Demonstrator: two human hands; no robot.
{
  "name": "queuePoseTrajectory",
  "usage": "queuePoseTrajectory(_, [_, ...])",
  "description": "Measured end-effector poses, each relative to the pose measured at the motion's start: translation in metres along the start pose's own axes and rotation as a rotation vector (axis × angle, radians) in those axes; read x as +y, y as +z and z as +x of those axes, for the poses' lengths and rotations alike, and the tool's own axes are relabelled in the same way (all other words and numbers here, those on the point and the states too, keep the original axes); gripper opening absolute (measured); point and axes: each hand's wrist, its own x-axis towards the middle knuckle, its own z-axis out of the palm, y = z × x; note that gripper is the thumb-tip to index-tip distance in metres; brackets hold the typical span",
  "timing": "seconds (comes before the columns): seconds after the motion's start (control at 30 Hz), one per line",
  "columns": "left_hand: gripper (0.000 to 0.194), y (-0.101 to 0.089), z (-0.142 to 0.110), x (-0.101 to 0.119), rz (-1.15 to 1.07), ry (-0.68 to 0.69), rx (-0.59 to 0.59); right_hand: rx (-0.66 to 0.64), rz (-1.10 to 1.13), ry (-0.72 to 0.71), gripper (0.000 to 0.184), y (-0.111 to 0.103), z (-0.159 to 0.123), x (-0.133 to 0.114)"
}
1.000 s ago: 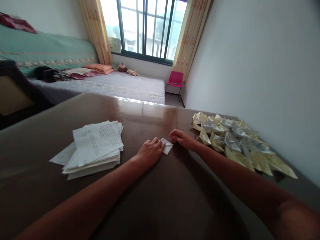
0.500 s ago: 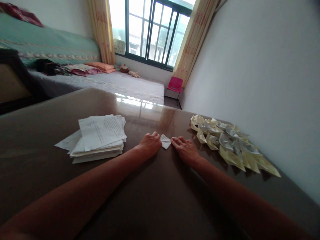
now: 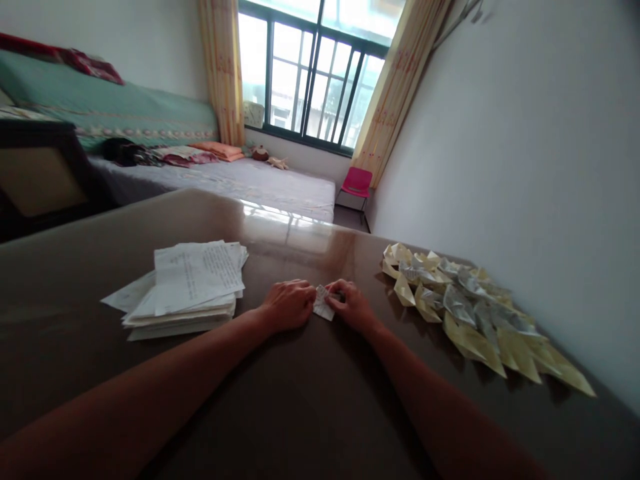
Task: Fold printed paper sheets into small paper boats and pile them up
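Centrally, right hand (image 3: 353,304) pinches folded paper (image 3: 324,309), grip narrow; left hand (image 3: 290,304) touches its nine-o'clock edge, grip unclear; paper boats (image 3: 459,305) sit toward three o'clock.

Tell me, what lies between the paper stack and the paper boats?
In the head view, from left to right: the left hand, a small folded paper and the right hand, over the brown table.

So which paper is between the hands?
The small, folded white piece, flanked by the left hand and right hand; the flat sheets are stacked left, the paper boats clustered right.
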Motion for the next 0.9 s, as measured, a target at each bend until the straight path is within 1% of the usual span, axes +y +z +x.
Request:
queuePoseTrajectory(0.1, [0.014, 0.005, 0.003, -0.003, -0.17, -0.096, 0.036, -0.03, 0.199, -0.085, 0.009, -0.001, 0.001, -0.002])
queuePoseTrajectory(0.13, [0.017, 0.007, 0.004, -0.004, -0.23, -0.133, 0.046, -0.028, 0.269, -0.104, 0.01, -0.001, 0.002, -0.003])
queuePoseTrajectory(0.2, [0.034, 0.01, 0.006, -0.008, -0.363, -0.18, 0.069, -0.023, 0.394, -0.127, 0.012, -0.001, 0.002, -0.005])
queuePoseTrajectory(0.27, [0.045, 0.012, 0.009, -0.012, -0.508, -0.169, 0.094, -0.042, 0.484, -0.128, 0.017, -0.001, 0.002, -0.007])
queuePoseTrajectory(0.3, [0.043, 0.012, 0.011, -0.014, -0.581, -0.151, 0.096, -0.056, 0.517, -0.121, 0.022, -0.002, 0.003, -0.007])
queuePoseTrajectory(0.37, [0.03, 0.013, 0.013, -0.018, -0.716, -0.129, 0.081, -0.058, 0.582, -0.094, 0.037, -0.002, 0.004, -0.007])
queuePoseTrajectory(0.43, [0.021, 0.012, 0.015, -0.019, -0.859, -0.144, 0.065, -0.001, 0.659, -0.038, 0.049, -0.002, 0.006, -0.006])
queuePoseTrajectory(0.5, [0.022, 0.012, 0.016, -0.018, -1.033, -0.193, 0.06, 0.055, 0.743, 0.039, 0.053, -0.002, 0.007, -0.006])
queuePoseTrajectory(0.57, [0.025, 0.012, 0.016, -0.015, -1.206, -0.247, 0.049, 0.04, 0.79, 0.096, 0.051, -0.002, 0.007, -0.007])
queuePoseTrajectory(0.67, [0.027, 0.014, 0.015, -0.011, -1.352, -0.274, 0.018, -0.017, 0.726, 0.059, 0.039, 0.0, 0.005, -0.01])
queuePoseTrajectory(0.73, [0.027, 0.016, 0.015, -0.01, -1.315, -0.244, 0.035, 0.022, 0.586, 0.005, 0.026, 0.001, 0.003, -0.011])
queuePoseTrajectory(0.77, [0.025, 0.017, 0.015, -0.011, -1.251, -0.23, 0.065, 0.063, 0.489, -0.027, 0.019, 0.0, 0.001, -0.012])
queuePoseTrajectory(0.83, [0.025, 0.019, 0.014, -0.012, -1.057, -0.223, 0.169, 0.15, 0.254, -0.111, 0.008, -0.003, -0.001, -0.013])
queuePoseTrajectory(0.87, [0.027, 0.019, 0.013, -0.013, -0.943, -0.221, 0.222, 0.182, 0.128, -0.162, 0.005, -0.005, -0.002, -0.014])
queuePoseTrajectory(0.9, [0.029, 0.018, 0.013, -0.014, -0.829, -0.213, 0.259, 0.203, 0.006, -0.211, 0.007, -0.008, -0.004, -0.014])
